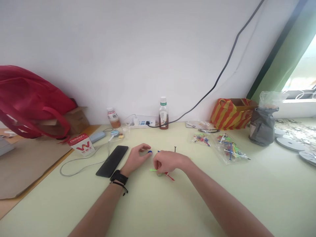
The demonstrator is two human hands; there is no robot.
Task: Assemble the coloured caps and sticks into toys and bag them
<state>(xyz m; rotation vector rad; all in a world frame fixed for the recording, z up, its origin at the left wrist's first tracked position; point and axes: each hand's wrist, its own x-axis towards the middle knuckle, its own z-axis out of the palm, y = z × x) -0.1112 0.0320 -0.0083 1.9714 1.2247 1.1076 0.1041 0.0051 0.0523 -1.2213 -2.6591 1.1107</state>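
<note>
Left hand point(136, 158) comes in low over the pale green bench point(148, 210), loosely curled, thumb and fingers apart, with a small blue piece point(149, 151) right by the thumb tip. Right hand point(171, 160) is kinda hooked downward at the wrist, fingertips bunched over a lime-green stick point(153, 170) and red stick point(171, 177) mid-bench, can't tell what it's actually pinching.
</note>
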